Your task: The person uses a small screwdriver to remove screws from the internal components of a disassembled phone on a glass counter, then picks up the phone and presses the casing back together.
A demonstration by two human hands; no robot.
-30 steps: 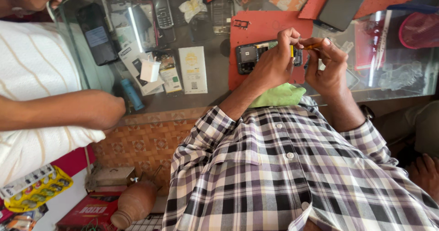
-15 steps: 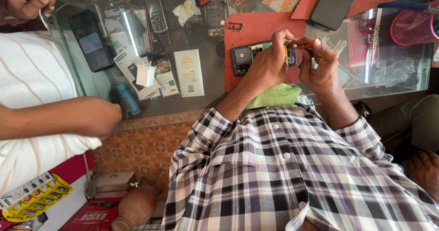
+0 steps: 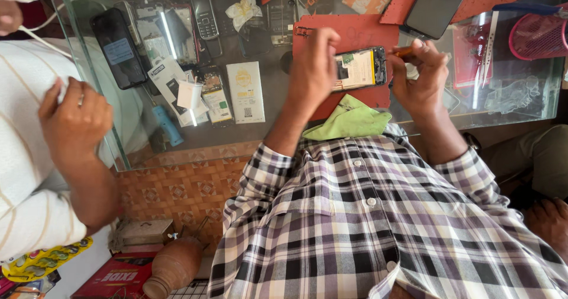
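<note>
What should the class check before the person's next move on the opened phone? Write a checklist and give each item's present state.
1. Left hand holds the opened phone at its end: ok.
2. Right hand grips the orange-handled tool: ok.
3. Tool tip is on the intended spot: cannot tell, the hand hides it.
4. Phone lies on the red mat: ok.
5. Green cloth lies beside the phone and does not cover it: ok.
6. Other person's hand is far to the side, away from the phone: ok.
</note>
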